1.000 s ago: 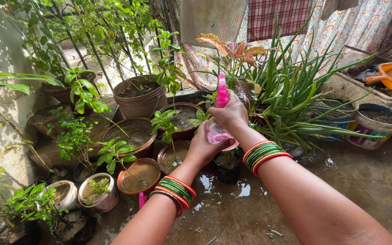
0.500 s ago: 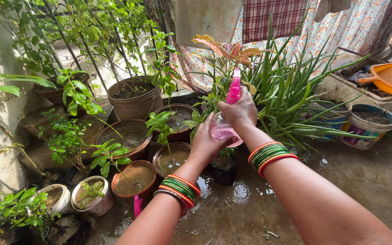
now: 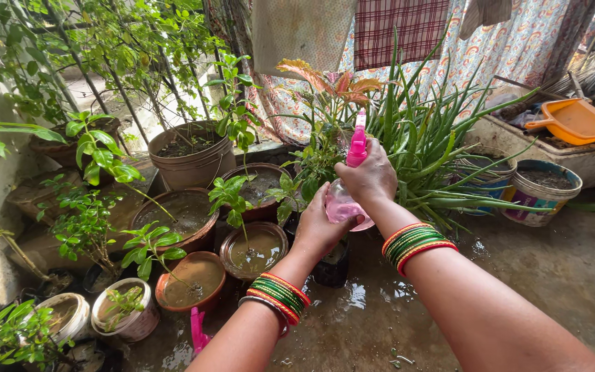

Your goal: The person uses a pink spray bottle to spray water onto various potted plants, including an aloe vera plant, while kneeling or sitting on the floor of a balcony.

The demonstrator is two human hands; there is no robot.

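Wet patio w/ pots: spray bottle (image 3: 348, 193) upright, right hand (image 3: 368, 178) clenched at neck, left hand (image 3: 319, 224) cupping base (nozzle aimed far).

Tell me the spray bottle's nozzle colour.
Bright pink, on the spray bottle held by both hands; head view.

a home's small potted garden, probably a courtyard: clay pots (image 3: 180, 213) on wet concrete floor (image 3: 531, 275), hanging laundry (image 3: 401, 27).

both hands (image 3: 352, 200) gripping pink spray bottle (image 3: 347, 193), potted plants (image 3: 242, 200) around
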